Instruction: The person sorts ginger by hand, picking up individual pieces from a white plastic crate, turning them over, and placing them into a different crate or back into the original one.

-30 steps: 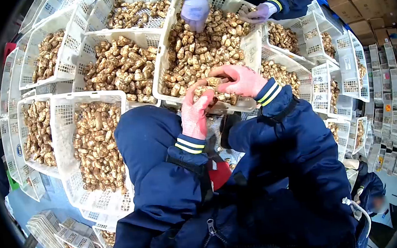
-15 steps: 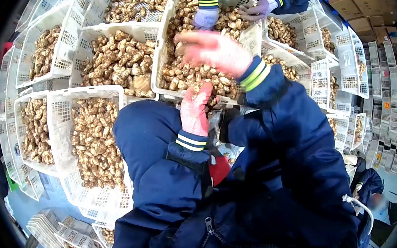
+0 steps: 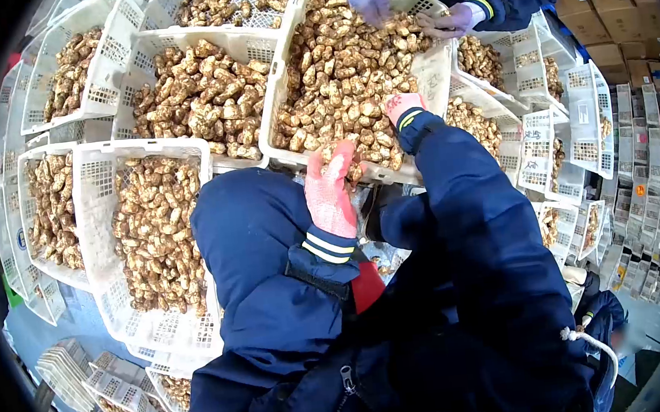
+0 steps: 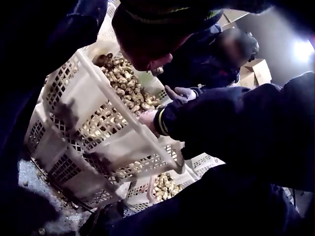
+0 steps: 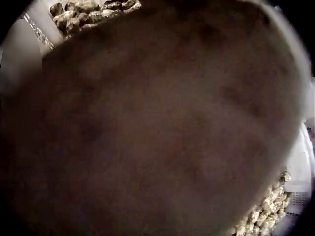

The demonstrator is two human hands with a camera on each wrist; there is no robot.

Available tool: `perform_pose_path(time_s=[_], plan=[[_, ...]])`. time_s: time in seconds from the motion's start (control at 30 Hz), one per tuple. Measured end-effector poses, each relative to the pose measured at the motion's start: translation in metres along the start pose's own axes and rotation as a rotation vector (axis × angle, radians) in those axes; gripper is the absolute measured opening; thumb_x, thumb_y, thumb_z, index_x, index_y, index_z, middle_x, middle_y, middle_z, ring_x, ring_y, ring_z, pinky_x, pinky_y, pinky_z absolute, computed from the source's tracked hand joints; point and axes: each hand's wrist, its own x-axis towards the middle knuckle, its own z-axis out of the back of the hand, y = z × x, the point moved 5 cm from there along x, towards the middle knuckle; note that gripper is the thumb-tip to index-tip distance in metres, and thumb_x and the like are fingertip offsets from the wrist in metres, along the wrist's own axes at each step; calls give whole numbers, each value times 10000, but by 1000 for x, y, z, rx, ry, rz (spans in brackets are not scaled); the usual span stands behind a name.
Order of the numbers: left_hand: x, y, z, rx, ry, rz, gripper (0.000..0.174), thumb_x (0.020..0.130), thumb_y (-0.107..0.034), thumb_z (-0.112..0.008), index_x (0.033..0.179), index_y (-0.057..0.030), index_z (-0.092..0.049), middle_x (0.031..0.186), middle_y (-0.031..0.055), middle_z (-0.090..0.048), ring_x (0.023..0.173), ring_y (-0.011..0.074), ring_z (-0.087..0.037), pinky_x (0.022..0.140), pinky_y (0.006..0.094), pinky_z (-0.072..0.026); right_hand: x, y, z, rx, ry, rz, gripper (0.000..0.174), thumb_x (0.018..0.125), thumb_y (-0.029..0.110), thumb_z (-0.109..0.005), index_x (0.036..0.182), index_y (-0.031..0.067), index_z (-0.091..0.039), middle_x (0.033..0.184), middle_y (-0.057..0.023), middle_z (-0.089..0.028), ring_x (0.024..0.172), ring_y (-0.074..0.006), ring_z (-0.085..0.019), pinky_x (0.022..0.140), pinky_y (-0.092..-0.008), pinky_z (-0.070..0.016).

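In the head view, my left hand [image 3: 331, 198], in a pink glove, is at the near rim of a white crate [image 3: 278, 92] heaped with knobby brown-and-cream tubers [image 3: 343, 93]. Thumb and forefinger point up and apart, around a tuber [image 3: 330, 153]. The left wrist view has this hand dark, with a small tuber [image 4: 157, 71] by its fingertips. My right hand [image 3: 402, 106], also pink-gloved, reaches down onto the pile at the crate's right side. Its fingers are mostly hidden, so I cannot tell whether they grip anything. A dark blur covers most of the right wrist view.
Across the crate, another person's lavender-gloved hands [image 3: 449, 21] work in the same pile. More crates of tubers stand at the left, such as the near one [image 3: 95, 197], and another [image 3: 509, 129] at the right. Cardboard boxes [image 3: 617, 7] are stacked at back right.
Both my hands were together over the near rim; my right hand swung left, with a blurred tuber over the left crate, then returned right onto the pile. My left hand stayed near the rim.
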Motion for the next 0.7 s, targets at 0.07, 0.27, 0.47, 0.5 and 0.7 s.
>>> perform_pose_path(time_s=[0.07, 0.27, 0.47, 0.5, 0.7], plan=[[-1, -4, -2, 9, -7, 5, 223, 800, -178, -602, 953, -55, -497, 819, 60, -563, 714, 153, -553, 648, 269, -463, -15, -12, 17, 125, 92, -68, 230, 808, 133, -434, 969, 84, -591, 959, -92, -627, 880, -217, -611, 659, -355, -499], [-4, 0, -4, -55, 39, -22, 191, 806, -146, -587, 954, -53, -510, 848, 43, -555, 748, 159, -558, 665, 290, -474, -26, -15, 26, 192, 51, -38, 265, 785, 206, -460, 983, 77, -581, 973, -119, -616, 909, -254, -595, 735, -361, -481], [-1, -1, -1, 13, 51, -36, 260, 788, -193, -612, 967, -42, -498, 848, 60, -555, 755, 172, -557, 648, 313, -474, 27, 13, -19, 32, 210, -188, 197, 762, 171, -502, 856, 155, -674, 862, 21, -655, 758, -179, -631, 441, -393, -458], [-2, -3, -1, 17, 29, -48, 247, 795, -188, -604, 966, -43, -499, 842, 61, -557, 752, 170, -557, 647, 311, -472, 25, 15, -21, 28, 306, -183, 191, 757, 180, -511, 853, 162, -675, 852, 20, -655, 749, -182, -632, 439, -390, -455], [-3, -5, -4, -17, -16, -3, 216, 804, -179, -599, 952, -50, -509, 798, 60, -558, 728, 161, -551, 653, 301, -470, -19, -11, 22, 259, -36, -253, 218, 813, 157, -430, 957, 69, -567, 898, -103, -634, 821, -238, -621, 666, -352, -492]])
